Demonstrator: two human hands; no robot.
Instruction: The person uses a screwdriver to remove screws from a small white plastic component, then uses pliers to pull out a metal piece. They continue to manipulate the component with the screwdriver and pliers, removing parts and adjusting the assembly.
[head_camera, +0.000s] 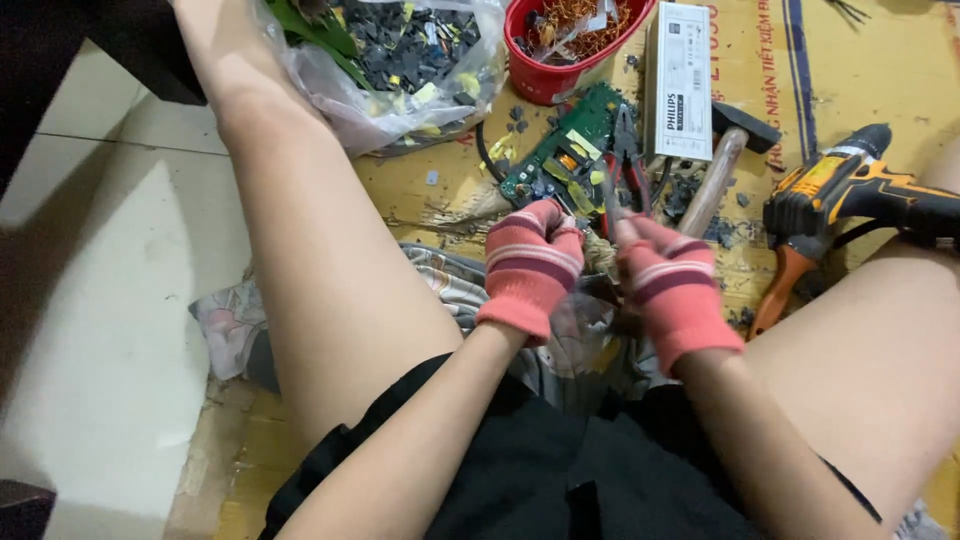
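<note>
At the centre of the frame the left hand (532, 265), in a pink striped glove, is curled shut around the near end of a green circuit board (560, 150). The board's long axis runs from that hand up and to the right, toward the red bucket (555, 70) at the top centre, so the board lies above the hand in the picture and leans away from the person. The right hand (668, 290), gloved the same way, sits just right of centre and slightly lower, closed around the handles of a pair of pliers (625, 165) whose dark nose points upward alongside the board's right edge. Whether the nose actually bites a part on the board I cannot tell; it is touching or just beside it. The two hands are close together, nearly knuckle to knuckle, with both forearms rising from the bottom of the frame between the person's bare legs. Of the two, the left hand is the one on the board itself. Around them lie a white rectangular casing (680, 80) at top right of centre, a wooden-handled hammer (725, 165) beside it, an orange and black power drill (860, 190) at the right edge, and a clear bag of dark scraps (400, 60) at upper left.
</note>
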